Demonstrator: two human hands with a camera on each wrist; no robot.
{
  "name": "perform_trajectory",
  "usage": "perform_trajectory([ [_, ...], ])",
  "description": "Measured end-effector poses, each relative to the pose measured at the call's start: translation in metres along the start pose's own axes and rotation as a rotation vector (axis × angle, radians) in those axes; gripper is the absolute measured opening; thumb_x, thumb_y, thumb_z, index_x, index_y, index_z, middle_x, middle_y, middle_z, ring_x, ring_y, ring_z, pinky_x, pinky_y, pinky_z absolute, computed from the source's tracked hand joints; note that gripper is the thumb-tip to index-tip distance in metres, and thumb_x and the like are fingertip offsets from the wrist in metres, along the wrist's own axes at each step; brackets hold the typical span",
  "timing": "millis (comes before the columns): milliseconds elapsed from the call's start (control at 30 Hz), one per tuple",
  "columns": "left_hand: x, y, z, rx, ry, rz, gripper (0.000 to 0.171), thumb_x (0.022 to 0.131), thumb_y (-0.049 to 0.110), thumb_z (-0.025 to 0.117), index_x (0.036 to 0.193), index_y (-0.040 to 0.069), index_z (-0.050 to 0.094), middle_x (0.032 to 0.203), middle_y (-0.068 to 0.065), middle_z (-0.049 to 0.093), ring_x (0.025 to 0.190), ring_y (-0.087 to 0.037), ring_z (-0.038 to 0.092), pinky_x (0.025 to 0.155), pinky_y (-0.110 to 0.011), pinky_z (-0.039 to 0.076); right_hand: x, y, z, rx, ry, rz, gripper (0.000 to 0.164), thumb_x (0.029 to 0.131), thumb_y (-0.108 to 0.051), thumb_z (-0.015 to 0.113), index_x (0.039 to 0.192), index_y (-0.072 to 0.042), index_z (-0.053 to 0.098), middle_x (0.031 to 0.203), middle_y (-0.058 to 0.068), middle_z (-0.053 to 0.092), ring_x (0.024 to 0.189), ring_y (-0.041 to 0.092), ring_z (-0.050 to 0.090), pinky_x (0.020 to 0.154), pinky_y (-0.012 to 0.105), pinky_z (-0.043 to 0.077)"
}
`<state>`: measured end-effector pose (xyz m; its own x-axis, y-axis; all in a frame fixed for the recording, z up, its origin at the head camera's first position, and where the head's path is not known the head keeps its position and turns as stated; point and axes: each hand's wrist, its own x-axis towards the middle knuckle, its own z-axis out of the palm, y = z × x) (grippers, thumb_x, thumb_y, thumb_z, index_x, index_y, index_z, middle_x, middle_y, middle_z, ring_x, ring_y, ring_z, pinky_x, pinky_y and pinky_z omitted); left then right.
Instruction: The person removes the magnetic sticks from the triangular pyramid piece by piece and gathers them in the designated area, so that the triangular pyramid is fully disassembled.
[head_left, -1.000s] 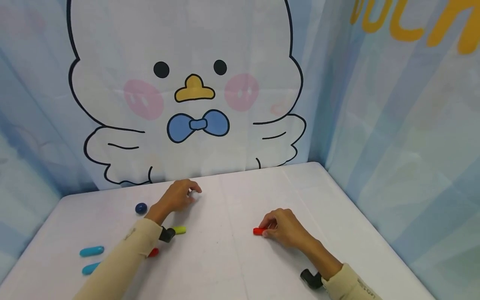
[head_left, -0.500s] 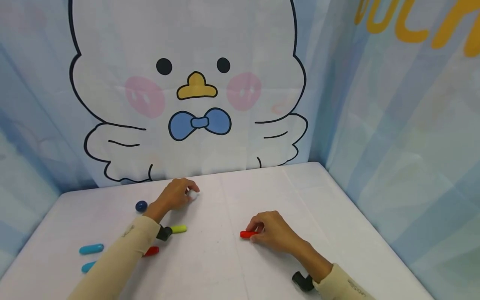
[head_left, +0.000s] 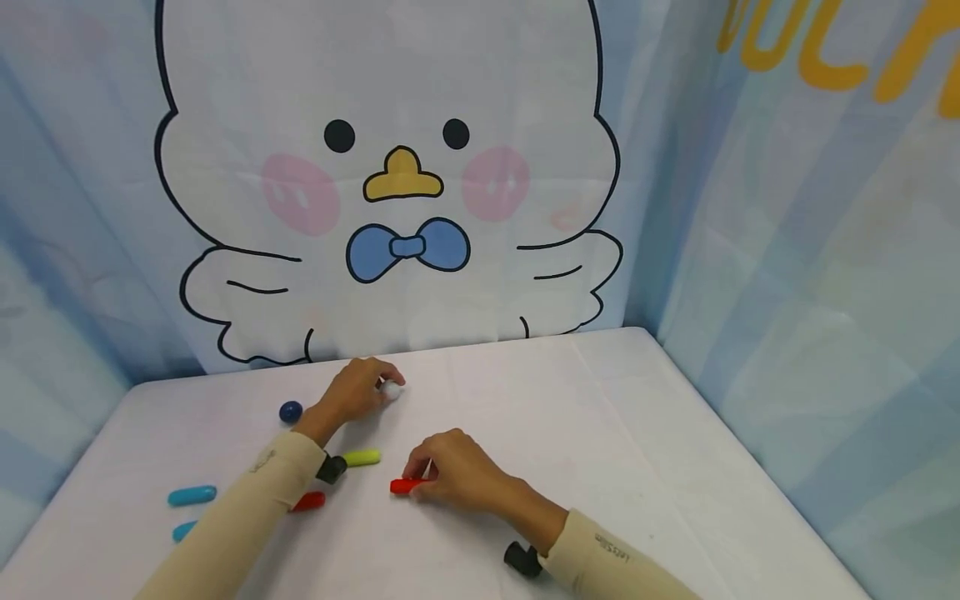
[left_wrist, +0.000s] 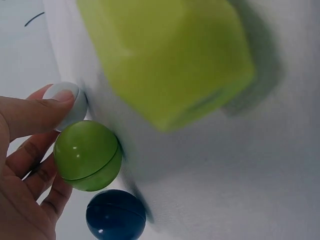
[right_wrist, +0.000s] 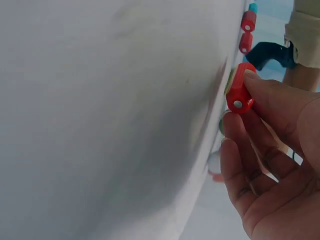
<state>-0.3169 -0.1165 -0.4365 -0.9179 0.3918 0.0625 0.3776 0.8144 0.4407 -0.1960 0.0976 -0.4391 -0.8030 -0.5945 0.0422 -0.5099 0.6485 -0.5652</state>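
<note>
At the far side of the table, my left hand (head_left: 351,390) pinches a white ball (head_left: 391,390) between thumb and fingers. A green ball (left_wrist: 87,155) sits beside it in the left wrist view, hidden in the head view, followed by a dark blue ball (left_wrist: 116,215). My right hand (head_left: 465,473) holds a short red faceted stick (head_left: 406,487) by thumb and fingertips, its white-dotted end showing in the right wrist view. To the left of that stick, a yellow-green stick (head_left: 363,457) lies on the table near my left wrist.
My left sleeve partly covers another red stick (head_left: 309,502) and one of two light blue sticks (head_left: 192,496). In the right wrist view two red sticks (right_wrist: 248,21) show at the top. A white cloth covers the table (head_left: 637,467); printed curtains (head_left: 480,292) stand behind and beside it.
My right hand has carried the red stick leftward across the table, towards the yellow-green stick. My left hand has stayed at the white ball, which now shows more clearly.
</note>
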Motion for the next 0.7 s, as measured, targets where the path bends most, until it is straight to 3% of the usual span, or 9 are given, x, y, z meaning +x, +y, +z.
perform_trajectory([
  [433,-0.003,0.004,0.005,0.024,0.027,0.004,0.027,0.092,0.001,0.076,0.115,0.013,0.08,0.119,-0.011,0.078,0.107,-0.029,0.066,0.104,-0.053,0.056,0.027,-0.026,0.024,-0.024,-0.075,-0.075,0.019,0.086,-0.017,0.091,0.103,-0.017,0.083,0.085,-0.014,0.076,0.074,-0.006,0.057,0.074,0.013,0.047],
  [567,-0.007,0.004,0.007,0.079,0.071,0.038,0.036,0.091,0.007,0.08,0.126,0.014,0.077,0.128,-0.011,0.077,0.115,-0.033,0.063,0.107,-0.056,0.054,0.025,-0.024,0.024,-0.028,-0.047,-0.06,0.018,0.088,-0.021,0.089,0.106,-0.018,0.083,0.09,-0.013,0.078,0.075,-0.007,0.059,0.077,0.014,0.049],
  [700,-0.011,0.011,0.009,0.156,0.135,0.097,0.053,0.091,0.025,0.084,0.141,0.016,0.068,0.147,-0.016,0.066,0.132,-0.042,0.056,0.111,-0.065,0.048,0.013,-0.011,0.015,-0.065,0.036,0.009,0.025,0.093,-0.033,0.084,0.114,-0.019,0.082,0.101,-0.012,0.079,0.089,-0.002,0.06,0.084,0.02,0.05],
])
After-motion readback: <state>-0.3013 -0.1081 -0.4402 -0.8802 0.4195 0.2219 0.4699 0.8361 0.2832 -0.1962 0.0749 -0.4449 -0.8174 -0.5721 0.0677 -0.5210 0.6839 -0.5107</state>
